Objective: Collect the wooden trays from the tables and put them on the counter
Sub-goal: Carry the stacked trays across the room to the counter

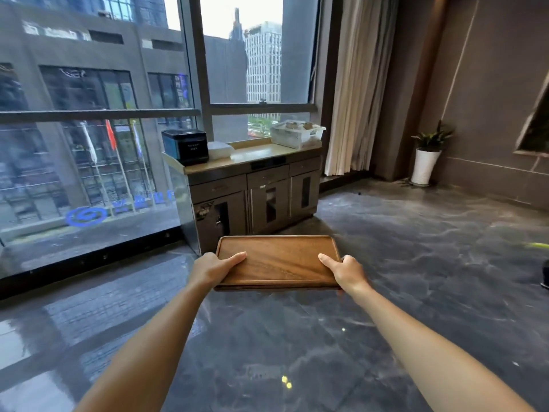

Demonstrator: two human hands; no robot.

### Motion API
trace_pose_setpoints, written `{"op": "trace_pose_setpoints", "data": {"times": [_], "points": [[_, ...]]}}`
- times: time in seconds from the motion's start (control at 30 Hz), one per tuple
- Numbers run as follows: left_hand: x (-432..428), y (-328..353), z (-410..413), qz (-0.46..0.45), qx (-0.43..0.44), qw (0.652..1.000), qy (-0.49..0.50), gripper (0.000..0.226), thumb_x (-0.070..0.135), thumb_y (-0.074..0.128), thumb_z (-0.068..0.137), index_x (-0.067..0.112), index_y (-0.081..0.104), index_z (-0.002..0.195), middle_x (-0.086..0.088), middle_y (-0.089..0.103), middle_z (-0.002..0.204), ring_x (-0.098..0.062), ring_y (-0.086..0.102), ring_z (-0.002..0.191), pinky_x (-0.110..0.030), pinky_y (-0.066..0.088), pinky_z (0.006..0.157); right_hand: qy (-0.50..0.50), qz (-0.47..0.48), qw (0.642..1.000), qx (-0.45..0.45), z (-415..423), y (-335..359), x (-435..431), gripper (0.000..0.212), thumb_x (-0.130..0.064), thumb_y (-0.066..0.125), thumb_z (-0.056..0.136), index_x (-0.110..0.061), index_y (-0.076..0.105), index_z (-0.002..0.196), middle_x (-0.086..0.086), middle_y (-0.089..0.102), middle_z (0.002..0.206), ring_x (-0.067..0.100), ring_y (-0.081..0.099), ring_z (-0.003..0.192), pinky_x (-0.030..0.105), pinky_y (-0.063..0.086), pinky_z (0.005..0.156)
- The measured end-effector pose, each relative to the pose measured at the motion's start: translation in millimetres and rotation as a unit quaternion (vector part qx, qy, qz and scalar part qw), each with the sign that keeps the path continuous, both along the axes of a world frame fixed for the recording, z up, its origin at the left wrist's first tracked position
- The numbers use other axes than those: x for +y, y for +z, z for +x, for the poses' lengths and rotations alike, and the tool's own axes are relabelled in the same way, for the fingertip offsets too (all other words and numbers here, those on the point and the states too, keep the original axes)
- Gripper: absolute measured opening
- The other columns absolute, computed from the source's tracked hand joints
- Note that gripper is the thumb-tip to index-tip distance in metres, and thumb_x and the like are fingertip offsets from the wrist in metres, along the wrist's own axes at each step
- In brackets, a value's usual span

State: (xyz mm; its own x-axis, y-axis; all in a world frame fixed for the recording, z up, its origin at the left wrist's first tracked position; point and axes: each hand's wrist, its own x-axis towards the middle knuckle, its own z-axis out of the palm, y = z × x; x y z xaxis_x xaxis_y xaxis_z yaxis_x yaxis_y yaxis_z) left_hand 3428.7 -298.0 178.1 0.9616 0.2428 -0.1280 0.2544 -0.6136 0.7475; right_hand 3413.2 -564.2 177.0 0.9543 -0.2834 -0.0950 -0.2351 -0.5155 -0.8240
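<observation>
I hold a brown wooden tray (277,260) level in front of me, above the dark floor. My left hand (215,267) grips its near left edge with the thumb lying on top. My right hand (344,272) grips the near right edge the same way. A second edge shows just under the tray's front, so it may be a stack; I cannot tell. Beyond the tray stands the counter (261,154), a grey cabinet with a light top, against the window.
On the counter sit a black and blue box (185,145), a white folded item (219,150) and a white basket (297,133). A curtain (353,93) hangs to its right. A potted plant (426,157) stands by the wall. Glass wall on the left.
</observation>
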Motion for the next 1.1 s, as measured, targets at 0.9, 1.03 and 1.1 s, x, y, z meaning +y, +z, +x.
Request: {"op": "trace_pose_setpoints", "data": {"times": [0.9, 1.03, 1.1], "points": [[-64.5, -32.7, 781.0, 0.038, 0.031, 0.998, 0.031, 0.054, 0.065, 0.056, 0.076, 0.012, 0.051, 0.064, -0.007, 0.059, 0.088, -0.025, 0.054, 0.083, -0.032, 0.042, 0.075, 0.036, 0.011, 0.999, 0.02, 808.0, -44.2, -63.3, 0.059, -0.049, 0.058, 0.085, 0.0, 0.053, 0.117, 0.006, 0.052, 0.101, 0.022, 0.055, 0.083, 0.026, 0.051, 0.045], [-83.4, -36.9, 894.7, 0.042, 0.033, 0.997, 0.053, 0.062, 0.065, 0.055, 0.077, 0.004, 0.06, 0.087, -0.014, 0.066, 0.106, -0.028, 0.057, 0.091, -0.033, 0.042, 0.079, 0.072, 0.004, 0.997, 0.023, 931.8, -47.3, -82.6, 0.057, -0.049, 0.055, 0.087, -0.001, 0.051, 0.118, 0.005, 0.051, 0.101, 0.02, 0.054, 0.081, 0.022, 0.048, 0.043], [-90.2, -32.1, 947.5, 0.04, 0.029, 0.997, 0.068, 0.067, 0.063, 0.055, 0.079, 0.0, 0.063, 0.1, -0.017, 0.064, 0.115, -0.032, 0.058, 0.101, -0.033, 0.041, 0.082, 0.089, -0.001, 0.996, 0.018, 994.5, -38.7, -89.0, 0.057, -0.05, 0.055, 0.086, -0.001, 0.052, 0.116, 0.005, 0.052, 0.099, 0.015, 0.053, 0.068, 0.023, 0.049, 0.045]]}}
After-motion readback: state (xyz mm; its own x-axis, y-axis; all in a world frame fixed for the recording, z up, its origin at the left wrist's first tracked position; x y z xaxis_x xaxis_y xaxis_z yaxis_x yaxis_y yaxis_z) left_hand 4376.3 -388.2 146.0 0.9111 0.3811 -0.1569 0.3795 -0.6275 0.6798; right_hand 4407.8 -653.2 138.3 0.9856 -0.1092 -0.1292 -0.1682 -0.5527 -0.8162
